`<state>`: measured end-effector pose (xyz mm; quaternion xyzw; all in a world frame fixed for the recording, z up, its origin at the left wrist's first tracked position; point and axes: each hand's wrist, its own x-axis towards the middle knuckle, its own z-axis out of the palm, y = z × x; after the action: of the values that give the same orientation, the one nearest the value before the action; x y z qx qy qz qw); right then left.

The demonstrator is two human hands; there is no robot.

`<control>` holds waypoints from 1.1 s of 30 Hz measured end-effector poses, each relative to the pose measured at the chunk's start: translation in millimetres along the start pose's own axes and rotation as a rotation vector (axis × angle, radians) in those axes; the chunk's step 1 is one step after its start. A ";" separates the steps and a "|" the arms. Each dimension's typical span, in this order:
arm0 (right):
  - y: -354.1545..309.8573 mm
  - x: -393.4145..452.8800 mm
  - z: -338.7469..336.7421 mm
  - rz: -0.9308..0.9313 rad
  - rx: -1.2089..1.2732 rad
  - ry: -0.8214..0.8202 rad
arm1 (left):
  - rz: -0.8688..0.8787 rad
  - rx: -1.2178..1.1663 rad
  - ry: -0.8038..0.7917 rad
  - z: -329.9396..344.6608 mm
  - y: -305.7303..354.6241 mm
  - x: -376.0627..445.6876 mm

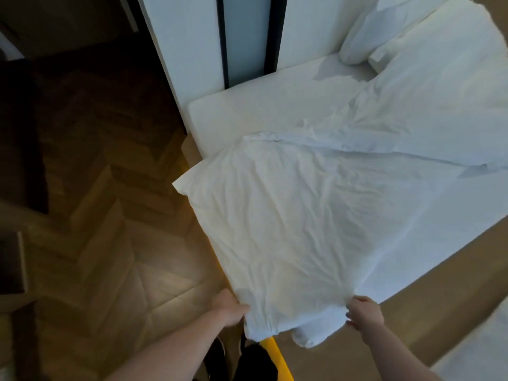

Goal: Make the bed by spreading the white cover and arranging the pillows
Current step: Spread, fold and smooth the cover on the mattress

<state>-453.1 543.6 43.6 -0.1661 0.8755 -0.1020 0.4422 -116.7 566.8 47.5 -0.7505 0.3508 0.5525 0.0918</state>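
Observation:
A wrinkled white cover (297,226) lies across the foot of the bed, its near corner hanging over the mattress edge. My left hand (229,307) grips that cover's near left edge. My right hand (364,314) pinches the near edge a little to the right, where the cloth bunches and droops. Further up, the cover is folded back in a ridge over the bare white mattress (247,111). A white pillow (365,42) leans at the head of the bed, top right, beside the wall.
Herringbone wood floor (110,243) spreads to the left. A white wall panel with dark vertical strips (222,37) stands behind the bed. A yellow bed-frame edge (277,356) shows under the cover near my legs. Dark furniture sits at far left.

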 end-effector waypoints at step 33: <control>-370.9 98.0 275.8 -0.596 -0.588 -0.244 | 0.094 -0.064 -0.024 -334.7 183.0 360.6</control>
<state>-210.1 154.8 -70.4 -0.5411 0.7225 0.0487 0.4277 76.1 102.8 -104.3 -0.7292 0.3668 0.5759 0.0458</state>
